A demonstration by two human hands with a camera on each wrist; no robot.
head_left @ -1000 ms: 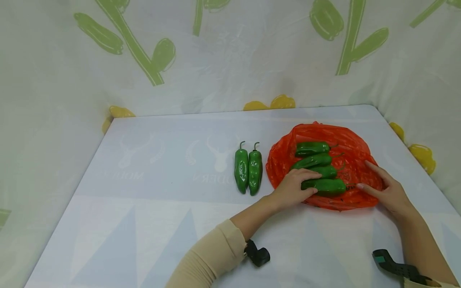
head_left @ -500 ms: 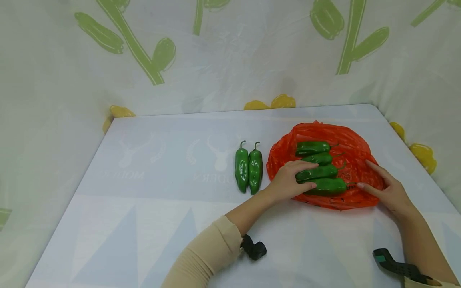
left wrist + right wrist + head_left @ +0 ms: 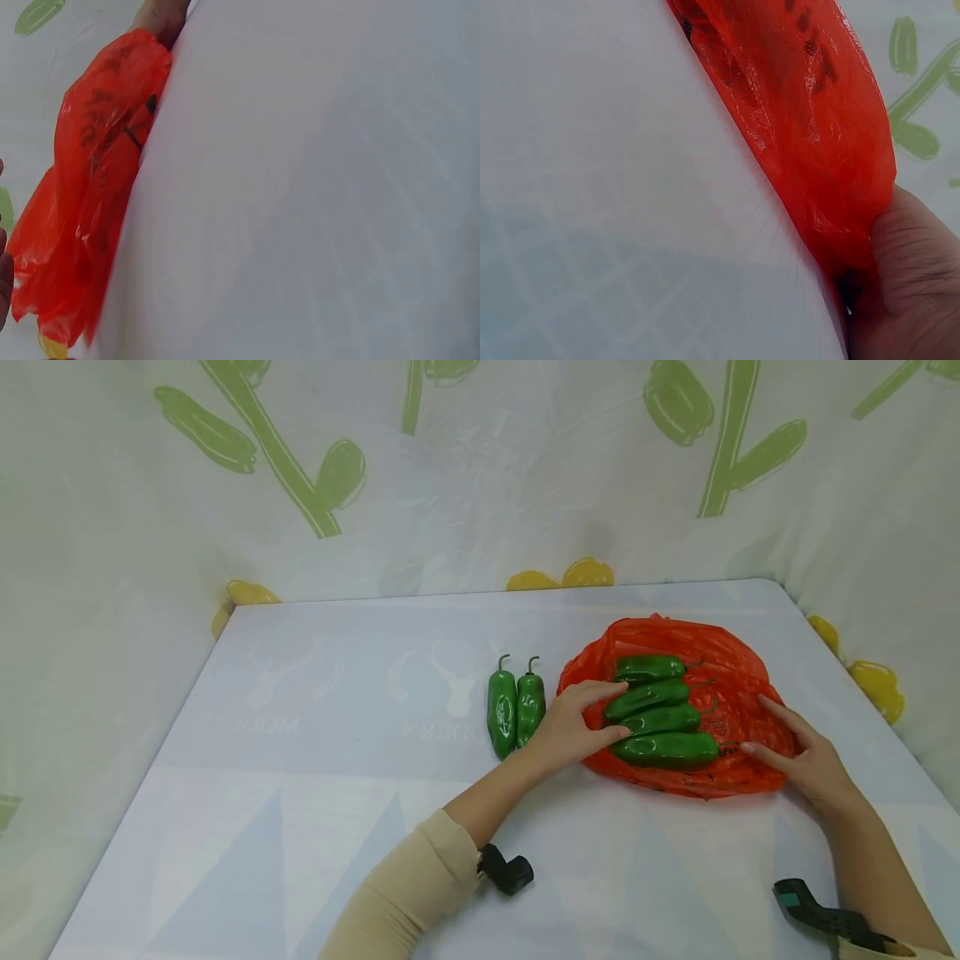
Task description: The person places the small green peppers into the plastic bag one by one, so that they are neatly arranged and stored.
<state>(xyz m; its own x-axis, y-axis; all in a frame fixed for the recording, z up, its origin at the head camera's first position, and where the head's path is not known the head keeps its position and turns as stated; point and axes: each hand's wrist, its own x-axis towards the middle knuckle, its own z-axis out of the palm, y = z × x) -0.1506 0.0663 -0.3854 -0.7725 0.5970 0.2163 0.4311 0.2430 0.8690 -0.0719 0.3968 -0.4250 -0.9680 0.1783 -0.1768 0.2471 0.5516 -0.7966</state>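
Observation:
Several green peppers (image 3: pixel 660 720) lie side by side on the red plastic bag (image 3: pixel 742 652), their stems pointing right. My left hand (image 3: pixel 566 724) is at the bag's left side, thumb and finger spread apart with the tips at the blunt ends of the peppers. At the opposite side, my right hand (image 3: pixel 817 768) rests on the bag's edge, thumb and finger spread over the plastic. Two more green peppers (image 3: pixel 501 710) lie on the table left of the bag, partly behind my left hand. In the right wrist view a thumb (image 3: pixel 911 247) touches the red plastic.
The white table (image 3: pixel 300 693) has faint printed patterns and a straight back edge. Behind and beside it hangs a pale curtain (image 3: pixel 487 485) with green and yellow plant drawings. Both wrists wear black camera mounts (image 3: pixel 506 870) close to the tabletop.
My left hand has drawn back leftward from over the peppers, uncovering their ends. It now partly hides the two loose peppers. The right hand and bag have barely moved.

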